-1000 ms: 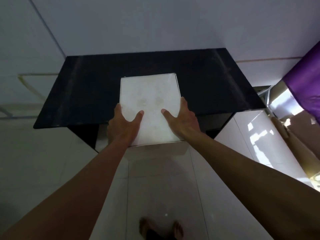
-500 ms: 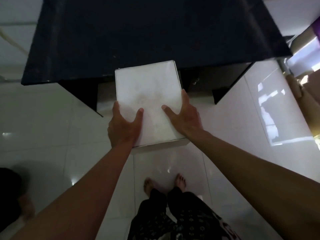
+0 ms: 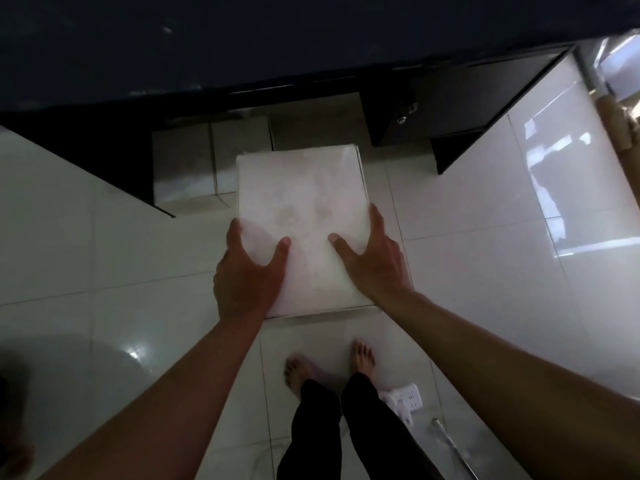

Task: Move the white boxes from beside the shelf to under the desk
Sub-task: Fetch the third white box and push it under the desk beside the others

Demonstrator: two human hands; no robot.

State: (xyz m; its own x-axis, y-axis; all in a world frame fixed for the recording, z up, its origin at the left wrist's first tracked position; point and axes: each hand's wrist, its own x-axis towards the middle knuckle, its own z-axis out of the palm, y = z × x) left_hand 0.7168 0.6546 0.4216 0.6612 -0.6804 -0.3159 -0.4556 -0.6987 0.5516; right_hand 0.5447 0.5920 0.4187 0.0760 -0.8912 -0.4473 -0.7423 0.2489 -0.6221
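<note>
I hold a white box [image 3: 304,216] in front of me, low over the tiled floor, just short of the black desk [image 3: 242,46]. My left hand [image 3: 247,275] grips its left near side, thumb on top. My right hand [image 3: 372,258] grips its right near side the same way. In the shadow under the desk stand two white boxes [image 3: 211,164] side by side, to the left of and beyond the box I hold. The held box hides part of the floor below it.
The desk's dark left panel [image 3: 104,161] and a black drawer unit [image 3: 460,109] on the right frame the opening. My bare feet [image 3: 329,365] stand right behind the box. A white power strip [image 3: 403,400] with a cable lies by my right foot.
The box has come down from above the desk top to below its edge, and my view has tilted down. The boxes under the desk have come into sight.
</note>
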